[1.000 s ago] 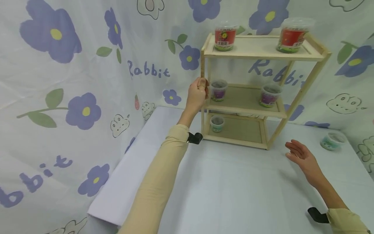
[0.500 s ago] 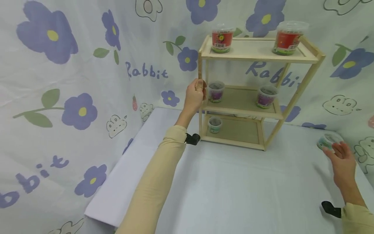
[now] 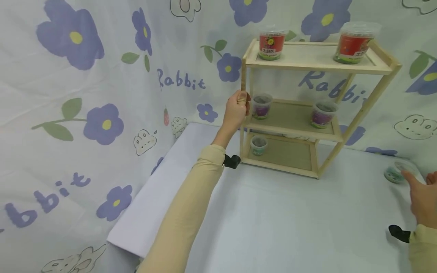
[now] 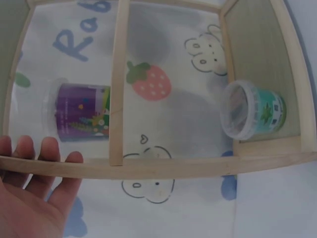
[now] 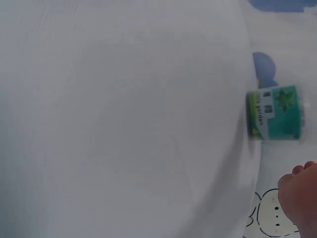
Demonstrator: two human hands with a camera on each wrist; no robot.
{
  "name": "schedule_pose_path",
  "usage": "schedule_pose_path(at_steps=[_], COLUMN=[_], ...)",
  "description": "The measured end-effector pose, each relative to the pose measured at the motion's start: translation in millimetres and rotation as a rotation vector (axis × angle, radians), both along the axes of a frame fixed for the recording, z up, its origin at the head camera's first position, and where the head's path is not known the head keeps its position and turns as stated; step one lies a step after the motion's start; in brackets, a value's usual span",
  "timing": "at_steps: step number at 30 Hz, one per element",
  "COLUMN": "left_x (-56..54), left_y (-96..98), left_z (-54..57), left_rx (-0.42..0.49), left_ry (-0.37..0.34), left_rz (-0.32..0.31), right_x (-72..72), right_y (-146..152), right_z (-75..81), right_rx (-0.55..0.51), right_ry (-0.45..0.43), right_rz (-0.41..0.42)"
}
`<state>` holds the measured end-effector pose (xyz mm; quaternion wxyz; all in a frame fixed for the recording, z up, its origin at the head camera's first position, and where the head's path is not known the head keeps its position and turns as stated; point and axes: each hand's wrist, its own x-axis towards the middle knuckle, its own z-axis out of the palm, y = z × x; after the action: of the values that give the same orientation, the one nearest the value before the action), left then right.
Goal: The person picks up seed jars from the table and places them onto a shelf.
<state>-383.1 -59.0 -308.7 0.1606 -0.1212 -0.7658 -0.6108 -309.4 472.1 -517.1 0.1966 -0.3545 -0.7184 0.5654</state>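
My left hand (image 3: pixel 236 110) grips the left front post of a three-tier wooden shelf (image 3: pixel 290 67). In the left wrist view its fingers (image 4: pixel 49 148) curl over that post, and a purple-labelled cup (image 4: pixel 81 111) sits just behind. On the table at the far right stands a teal-labelled plastic cup (image 3: pixel 396 173) with a clear lid. My right hand (image 3: pixel 424 199) is beside it at the frame's edge, thumb stretched towards the cup and partly overlapping it. The right wrist view has a gap between this hand (image 5: pixel 301 196) and the teal cup (image 5: pixel 277 114).
Two red-labelled cups, one left (image 3: pixel 271 45) and one right (image 3: pixel 353 47), stand on the top tier. The middle tier bears two purple-labelled cups, the right one (image 3: pixel 322 115) near its end. A small teal cup (image 3: pixel 258 146) occupies the bottom tier. Patterned cloth (image 3: pixel 112 76) backs the white table (image 3: pixel 273 220).
My right hand has swung right, from beside the shelf's foot to the teal cup. The left hand has kept its grip on the post. The view has shifted slightly.
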Motion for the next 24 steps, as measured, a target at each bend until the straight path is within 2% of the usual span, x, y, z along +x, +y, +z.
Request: schedule_pose_path(at_steps=[4, 7, 13, 15, 18, 21, 24], left_x=[-3.0, -3.1, -3.7, -4.6, -5.4, -4.5, -2.5], left_y=[0.8, -0.3, -0.2, 0.0, 0.1, -0.3, -1.6], left_z=[-2.6, -3.7, -4.5, -4.7, -5.4, -5.4, -4.4], left_rx=[-0.011, -0.015, -0.013, -0.009, -0.008, -0.01, -0.024], left_ry=[0.024, 0.033, 0.044, 0.047, 0.046, 0.037, 0.039], left_rz=[0.007, 0.012, 0.019, 0.016, 0.014, 0.017, 0.023], right_x=[3.3, 4.2, -3.0, -7.6, -16.3, -24.2, -29.3], right_y=[-6, -9, -6, -4, -2, -2, -5], right_z=[1.1, -2.8, -9.7, -11.0, -13.3, -16.0, -17.6], right_rx=[0.07, 0.091, 0.117, 0.11, -0.009, -0.093, -0.066], right_ry=[-0.152, -0.183, -0.258, -0.244, -0.116, -0.034, -0.041], right_rz=[-0.032, -0.015, -0.011, -0.012, 0.027, 0.107, 0.144])
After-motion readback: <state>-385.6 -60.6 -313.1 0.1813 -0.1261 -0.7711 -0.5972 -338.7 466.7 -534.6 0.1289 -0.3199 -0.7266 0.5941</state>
